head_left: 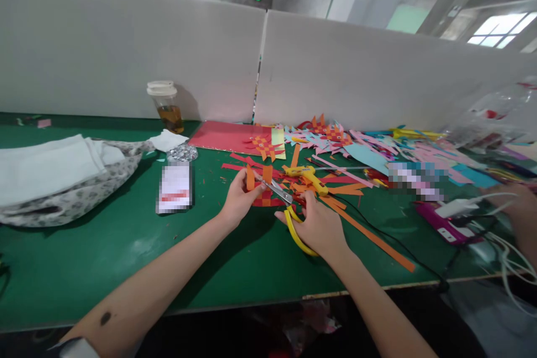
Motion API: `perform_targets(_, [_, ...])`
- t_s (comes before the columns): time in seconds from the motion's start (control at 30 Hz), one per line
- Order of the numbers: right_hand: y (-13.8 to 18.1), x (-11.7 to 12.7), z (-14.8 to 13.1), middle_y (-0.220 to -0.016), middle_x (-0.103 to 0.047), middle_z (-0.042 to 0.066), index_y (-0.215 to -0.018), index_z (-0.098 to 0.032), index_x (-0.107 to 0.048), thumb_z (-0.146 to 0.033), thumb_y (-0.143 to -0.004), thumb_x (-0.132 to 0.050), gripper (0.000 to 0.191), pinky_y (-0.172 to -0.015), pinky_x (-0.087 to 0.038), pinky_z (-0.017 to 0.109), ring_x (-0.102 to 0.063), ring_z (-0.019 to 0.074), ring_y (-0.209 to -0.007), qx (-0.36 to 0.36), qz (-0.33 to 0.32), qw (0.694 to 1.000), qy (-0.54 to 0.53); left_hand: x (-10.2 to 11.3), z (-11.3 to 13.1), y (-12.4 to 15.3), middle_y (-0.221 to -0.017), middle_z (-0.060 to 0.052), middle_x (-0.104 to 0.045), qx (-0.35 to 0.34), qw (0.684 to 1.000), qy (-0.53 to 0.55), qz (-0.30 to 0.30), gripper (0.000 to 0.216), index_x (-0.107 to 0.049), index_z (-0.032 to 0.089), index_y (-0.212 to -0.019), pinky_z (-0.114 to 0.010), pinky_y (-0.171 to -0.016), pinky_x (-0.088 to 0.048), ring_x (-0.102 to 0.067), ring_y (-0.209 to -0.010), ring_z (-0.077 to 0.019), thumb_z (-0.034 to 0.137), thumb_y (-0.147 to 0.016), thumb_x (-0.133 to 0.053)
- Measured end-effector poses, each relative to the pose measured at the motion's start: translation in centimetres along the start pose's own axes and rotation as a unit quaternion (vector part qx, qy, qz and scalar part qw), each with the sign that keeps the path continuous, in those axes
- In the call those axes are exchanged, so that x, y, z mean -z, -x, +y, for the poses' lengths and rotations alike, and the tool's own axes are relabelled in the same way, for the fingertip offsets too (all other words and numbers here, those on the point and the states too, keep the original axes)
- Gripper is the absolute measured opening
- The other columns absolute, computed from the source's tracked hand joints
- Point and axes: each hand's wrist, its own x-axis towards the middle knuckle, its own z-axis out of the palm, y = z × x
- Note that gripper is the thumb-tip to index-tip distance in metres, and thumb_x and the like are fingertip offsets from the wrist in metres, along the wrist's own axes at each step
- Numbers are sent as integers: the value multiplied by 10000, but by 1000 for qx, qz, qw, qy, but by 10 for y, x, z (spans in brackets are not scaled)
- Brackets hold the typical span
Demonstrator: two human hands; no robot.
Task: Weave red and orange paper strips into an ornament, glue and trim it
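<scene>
My left hand [237,198] pinches a piece of woven red and orange paper [263,199] with loose orange strip ends standing up from it. In my right hand [321,226] is a pair of scissors [297,232] with yellow handles. Their metal blades reach left to the paper, close by my left fingers; whether they are parted is hard to see. Just beyond my right hand lies a yellow glue gun [308,176] among red and orange paper strips [373,236].
Woven paper fish [263,144] rest by a red sheet [220,137]. A lidded cup [166,107] stands behind a blurred-out phone-like object [175,187]. Patterned cloth [79,196] lies left. Right are coloured scraps [369,145], a magenta power strip [445,222] with cables, and another person's arm [514,215].
</scene>
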Motion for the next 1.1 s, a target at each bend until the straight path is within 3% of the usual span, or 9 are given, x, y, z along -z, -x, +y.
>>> perform_targets(0.53, [-2,6,2,-673,-567,39,-951,-177,-441,-654,-732,-415,525,-503,-287,254,-573,203,-623,26,-4,997,66,3,4,-5,-843,19,-489,-66,996,-65,1,366,-438,197,-821,-245,-687,-451,-530,-747,-110,126,-573,-697])
perform_targets(0.8, [-2,11,5,-670,-553,44,-965,-173,-454,-649,-740,-408,529,-504,-287,251,-560,199,-624,59,-20,996,57,9,4,-7,-847,34,-513,-42,996,-46,-71,391,-399,208,-794,-224,-604,-444,-530,-641,-83,111,-557,-694])
perform_targets(1.1, [1,10,8,-660,-561,44,-955,-165,-446,-664,-744,-383,546,-501,-268,253,-559,204,-612,78,-3,993,89,6,6,-6,-785,52,-483,-39,996,-31,-76,389,-381,200,-748,-215,-599,-441,-504,-612,-67,93,-544,-695])
